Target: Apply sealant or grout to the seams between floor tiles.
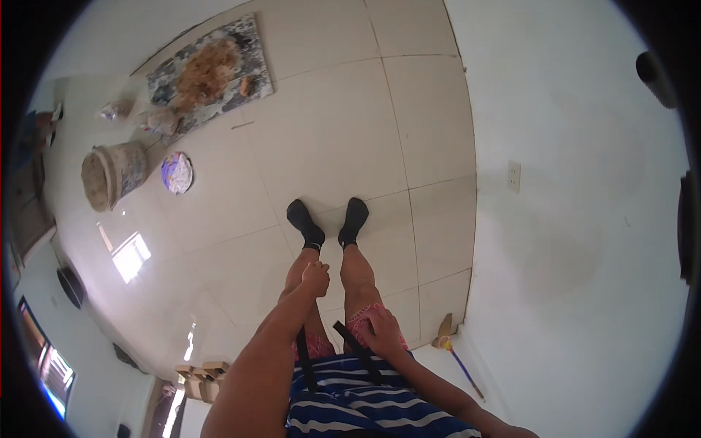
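My left hand [316,279] hangs in front of my left knee, its fingers curled closed; whatever they hold, if anything, is hidden. My right hand [381,332] lies on the right leg of my pink patterned shorts [359,321], fingers loosely spread and touching the cloth. Two dark straps [350,337] dangle over my blue-and-white striped shirt [343,401], one close beside the right hand. Below, my feet in black socks [305,221] stand on the tiled floor [328,131].
A stained board [259,55] with brown material on it lies far left, plastic bags [157,120] by its edge. Nearby are a bucket [131,164] and a round white-and-purple object [177,173]. A white wall [569,219] with an outlet [514,177] rises right; a broom [464,369] lies near its base.
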A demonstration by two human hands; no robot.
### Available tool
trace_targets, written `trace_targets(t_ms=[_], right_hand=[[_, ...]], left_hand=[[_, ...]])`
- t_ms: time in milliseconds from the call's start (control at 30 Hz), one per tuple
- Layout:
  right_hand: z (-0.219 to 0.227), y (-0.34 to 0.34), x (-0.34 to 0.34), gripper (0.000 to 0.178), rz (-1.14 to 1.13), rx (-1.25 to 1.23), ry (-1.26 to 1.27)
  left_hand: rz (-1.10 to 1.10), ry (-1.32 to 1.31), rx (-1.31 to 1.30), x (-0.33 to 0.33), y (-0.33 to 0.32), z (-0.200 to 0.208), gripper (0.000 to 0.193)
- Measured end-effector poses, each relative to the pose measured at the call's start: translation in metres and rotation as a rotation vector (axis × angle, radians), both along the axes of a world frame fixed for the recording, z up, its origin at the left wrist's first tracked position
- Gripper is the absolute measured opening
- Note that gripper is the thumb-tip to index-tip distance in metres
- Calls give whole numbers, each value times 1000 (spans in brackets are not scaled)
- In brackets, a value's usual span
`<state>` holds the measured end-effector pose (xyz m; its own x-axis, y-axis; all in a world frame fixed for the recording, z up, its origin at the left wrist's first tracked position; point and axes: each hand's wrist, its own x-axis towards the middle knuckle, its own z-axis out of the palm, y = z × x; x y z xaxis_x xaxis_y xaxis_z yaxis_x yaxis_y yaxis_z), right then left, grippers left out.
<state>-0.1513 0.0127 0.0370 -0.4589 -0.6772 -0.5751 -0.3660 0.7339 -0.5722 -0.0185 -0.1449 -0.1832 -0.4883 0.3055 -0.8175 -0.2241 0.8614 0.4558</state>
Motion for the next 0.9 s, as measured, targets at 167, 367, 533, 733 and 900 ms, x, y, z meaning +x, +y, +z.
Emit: trace_targets(t_ms=[167, 367, 533, 733, 900], right_hand=[[-3, 1, -17, 15, -62, 5, -77], [-3, 5, -33, 12, -146, -79, -107], [-11, 6, -39, 12, -139, -14, -173], [-9, 7, -44, 11, -141, 9, -188], [-14, 8, -52, 10, -139, -30, -169]], left_hand=[[-108, 43, 130, -13, 11, 1, 25], [-143, -186, 167, -19, 38, 34, 19], [-261, 144, 40, -13, 33, 23, 17], [-172, -116, 37, -14, 54, 17, 23], [-124, 5, -9, -28, 41, 24, 26]])
